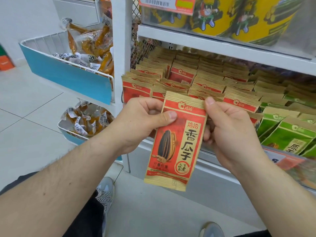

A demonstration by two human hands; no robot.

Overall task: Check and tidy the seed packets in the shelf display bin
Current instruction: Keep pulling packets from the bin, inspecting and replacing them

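A red and tan seed packet (177, 141) with a dark sunflower seed printed on it hangs upright in front of the shelf, its printed face toward me. My left hand (138, 122) pinches its upper left edge, thumb on the front. My right hand (227, 124) grips its upper right edge, thumb tip at the top corner. Behind it, the shelf display bin (215, 156) holds several rows of the same red packets (203, 82) standing on end, some leaning unevenly.
Green seed packets (287, 132) stand at the right of the same shelf. Yellow tubs (256, 17) fill the shelf above. To the left, two blue-fronted wire baskets (68, 74) hold wrapped snacks. My shoes (106, 187) stand on the tiled floor below.
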